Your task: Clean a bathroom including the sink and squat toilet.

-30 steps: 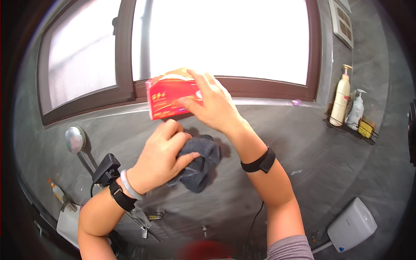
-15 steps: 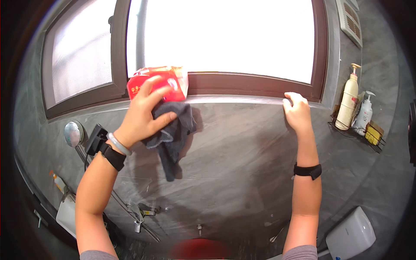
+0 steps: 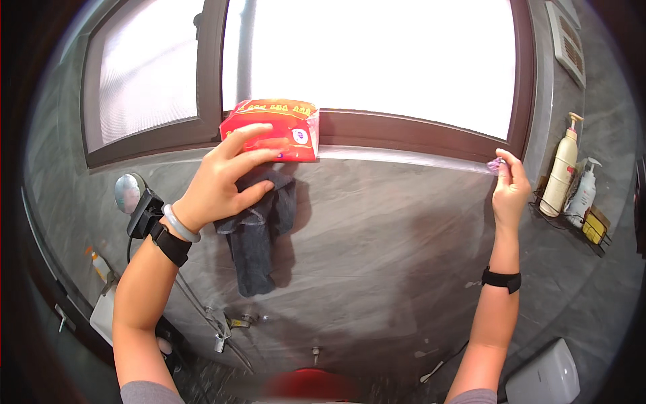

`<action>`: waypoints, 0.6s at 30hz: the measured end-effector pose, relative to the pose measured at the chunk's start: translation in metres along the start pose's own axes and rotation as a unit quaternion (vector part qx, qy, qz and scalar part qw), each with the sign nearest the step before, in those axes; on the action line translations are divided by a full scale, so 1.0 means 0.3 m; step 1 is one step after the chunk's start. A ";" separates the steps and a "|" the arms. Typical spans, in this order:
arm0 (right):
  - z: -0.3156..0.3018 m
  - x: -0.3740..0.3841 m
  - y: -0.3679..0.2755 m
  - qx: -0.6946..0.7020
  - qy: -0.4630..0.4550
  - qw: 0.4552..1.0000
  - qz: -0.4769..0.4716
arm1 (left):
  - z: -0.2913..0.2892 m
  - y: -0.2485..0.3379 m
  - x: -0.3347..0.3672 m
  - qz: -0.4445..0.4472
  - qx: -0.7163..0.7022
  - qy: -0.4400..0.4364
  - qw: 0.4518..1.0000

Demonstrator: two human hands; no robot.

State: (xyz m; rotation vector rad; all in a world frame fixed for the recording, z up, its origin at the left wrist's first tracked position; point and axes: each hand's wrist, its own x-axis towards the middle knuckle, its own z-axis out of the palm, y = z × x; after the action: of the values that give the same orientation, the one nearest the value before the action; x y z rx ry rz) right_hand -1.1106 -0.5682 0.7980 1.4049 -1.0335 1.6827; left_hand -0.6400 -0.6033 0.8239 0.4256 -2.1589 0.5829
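My right hand (image 3: 509, 188) has slid further right, pinching a small purple thing (image 3: 494, 164); my left hand (image 3: 225, 178) still grips the dark cloth (image 3: 259, 232) against the red packet (image 3: 276, 128).

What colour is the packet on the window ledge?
The packet is red with yellow trim along the top, seen in the head view.

the packet (image 3: 272, 129) sits on the sill (image 3: 404, 156) below the window (image 3: 363, 60). the left hand (image 3: 225, 182) lies on it, at its 7 o'clock, with the cloth (image 3: 259, 236) hanging beneath. the right hand (image 3: 509, 192) is well apart at 3 o'clock, at the sill's end. the bottles (image 3: 572, 178) stand in the rack (image 3: 592, 236) further right. the shower head (image 3: 126, 192) is at the left hand's 9 o'clock.
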 end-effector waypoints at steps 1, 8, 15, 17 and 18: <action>-0.001 0.002 -0.001 0.002 -0.002 1.000 0.001 | -0.002 0.010 -0.003 -0.022 -0.016 0.032 0.999; -0.028 0.008 -0.052 0.055 0.057 0.997 -0.012 | 0.030 0.066 -0.042 0.019 0.018 0.084 0.996; -0.101 -0.015 -0.126 0.146 0.145 0.979 0.010 | 0.218 0.226 0.166 0.142 -0.019 0.133 0.981; -0.142 -0.031 -0.125 0.157 0.167 0.973 0.005 | 0.240 0.228 0.376 0.134 0.102 0.151 0.974; -0.180 -0.039 -0.128 0.147 0.174 0.974 0.004 | 0.242 0.219 0.495 0.102 0.200 0.159 0.961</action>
State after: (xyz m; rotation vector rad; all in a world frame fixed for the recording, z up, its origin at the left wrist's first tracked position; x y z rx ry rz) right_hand -1.0974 -0.5032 0.7869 1.2163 -0.6136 2.0610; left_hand -0.8064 -0.6025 0.8868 0.2966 -1.7842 1.1341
